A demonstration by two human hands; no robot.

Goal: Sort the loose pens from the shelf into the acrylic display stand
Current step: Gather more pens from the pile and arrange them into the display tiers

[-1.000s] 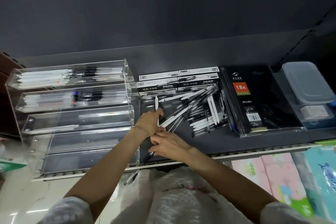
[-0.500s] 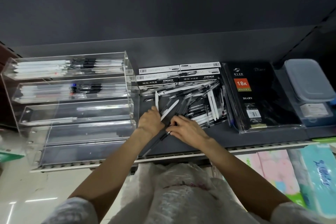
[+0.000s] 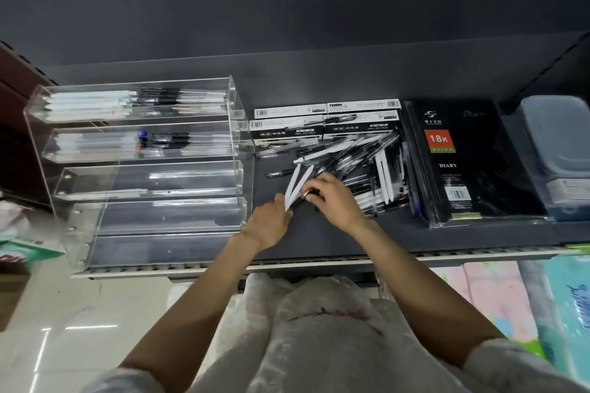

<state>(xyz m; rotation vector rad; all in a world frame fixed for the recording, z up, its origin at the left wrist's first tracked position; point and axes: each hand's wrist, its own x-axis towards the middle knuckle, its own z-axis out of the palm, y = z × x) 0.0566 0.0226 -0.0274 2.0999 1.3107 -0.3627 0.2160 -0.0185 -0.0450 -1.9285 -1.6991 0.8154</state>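
A heap of loose black, clear and white pens [image 3: 360, 166] lies on the dark shelf [image 3: 319, 242], in front of white pen boxes. My left hand [image 3: 269, 225] grips two white pens [image 3: 295, 185] that fan upward from its fingers. My right hand [image 3: 332, 198] sits at the heap's near edge, pinching a black pen [image 3: 301, 198] whose other end reaches my left hand. The tiered acrylic display stand [image 3: 242, 166] is on the left; its top two tiers hold white and black pens, the lower tiers look bare.
Gel-pen boxes [image 3: 322, 123] stand behind the heap. A wrapped black diary [image 3: 469, 163] lies to the right, then a grey lidded plastic box [image 3: 562, 143]. Tissue packs [image 3: 510, 297] sit below the shelf at right, a white bag beneath my arms.
My left hand now shows two white pens instead of one. My right hand has moved up toward the heap and pinches a black pen against the left hand's bundle.
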